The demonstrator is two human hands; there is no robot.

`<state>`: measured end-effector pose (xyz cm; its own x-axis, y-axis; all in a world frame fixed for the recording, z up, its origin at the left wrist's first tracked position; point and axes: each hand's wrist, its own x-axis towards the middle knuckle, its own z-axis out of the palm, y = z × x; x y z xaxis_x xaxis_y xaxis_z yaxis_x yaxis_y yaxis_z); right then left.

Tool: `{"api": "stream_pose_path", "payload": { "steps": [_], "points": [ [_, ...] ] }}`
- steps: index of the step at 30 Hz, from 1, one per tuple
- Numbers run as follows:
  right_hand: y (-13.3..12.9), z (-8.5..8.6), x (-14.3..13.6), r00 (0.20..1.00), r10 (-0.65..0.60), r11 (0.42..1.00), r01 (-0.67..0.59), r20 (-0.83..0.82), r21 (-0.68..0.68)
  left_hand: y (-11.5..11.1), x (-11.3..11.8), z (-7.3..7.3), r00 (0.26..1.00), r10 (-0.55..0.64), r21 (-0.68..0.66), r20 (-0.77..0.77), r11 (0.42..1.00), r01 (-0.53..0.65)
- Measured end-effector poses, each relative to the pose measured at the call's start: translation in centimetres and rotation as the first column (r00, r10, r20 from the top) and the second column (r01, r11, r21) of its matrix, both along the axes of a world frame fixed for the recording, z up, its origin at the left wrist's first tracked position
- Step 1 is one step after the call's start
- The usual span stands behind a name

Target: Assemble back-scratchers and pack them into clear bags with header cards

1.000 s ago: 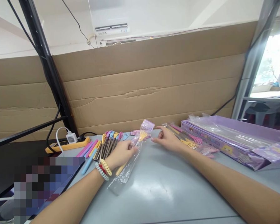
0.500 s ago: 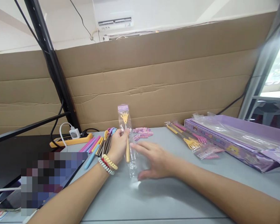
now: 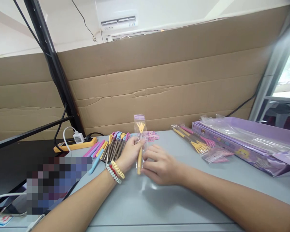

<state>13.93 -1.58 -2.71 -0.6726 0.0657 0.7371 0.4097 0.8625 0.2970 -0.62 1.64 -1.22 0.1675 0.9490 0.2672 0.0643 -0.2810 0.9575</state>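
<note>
A clear plastic sleeve with a purple label (image 3: 139, 117) at its top stands nearly upright at the middle of the table. Inside it is a yellow hand-shaped scratcher (image 3: 139, 158), its small hand up and its handle down. My left hand (image 3: 130, 151), with coiled bands at the wrist, is closed round the sleeve and scratcher from the left. On the right side, my right hand (image 3: 159, 166) has its fingers curled in at the sleeve's edge near the lower handle. Its fingertips are partly hidden, so what they pinch is unclear.
Loose scratchers with brown shafts (image 3: 117, 146) and coloured handles (image 3: 96, 153) lie at left. Pink cards (image 3: 151, 136) lie behind my hands. Bagged scratchers (image 3: 192, 140) and a purple box (image 3: 246, 153) holding clear sleeves are at right. A yellow power strip (image 3: 72, 145) is back left.
The sleeve and scratcher have moved slightly right with my left hand. My right hand's fingers, spread before, have curled in against the sleeve.
</note>
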Motion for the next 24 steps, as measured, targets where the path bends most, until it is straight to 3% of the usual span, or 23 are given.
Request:
{"api": "stream_pose_path", "payload": {
  "steps": [3, 8, 13, 20, 24],
  "points": [
    [0.8, -0.5, 0.2, 0.995, -0.025, 0.995, 0.015, -0.092, -0.103, -0.5, 0.2, 0.3, 0.981, -0.18, -0.064, 0.071, 0.981, 0.184],
    [1.3, -0.2, 0.7, 0.98, -0.105, 0.984, 0.079, -0.169, -0.158, -0.8, -0.1, 0.3, 0.939, -0.329, -0.151, 0.096, 0.928, 0.341],
    [1.3, 0.5, 1.1, 0.965, -0.125, 0.983, 0.089, -0.233, -0.16, -0.9, -0.7, 0.2, 0.865, -0.493, -0.109, 0.094, 0.859, 0.501],
    [1.8, 0.7, 1.7, 0.952, -0.186, 0.977, 0.153, -0.242, -0.151, -0.6, -0.8, 0.2, 0.854, -0.499, -0.076, 0.15, 0.855, 0.513],
    [1.6, 0.9, 2.0, 0.949, -0.192, 0.981, 0.179, -0.249, -0.075, -0.3, -0.7, 0.1, 0.884, -0.424, -0.111, 0.196, 0.886, 0.449]
  ]
}}
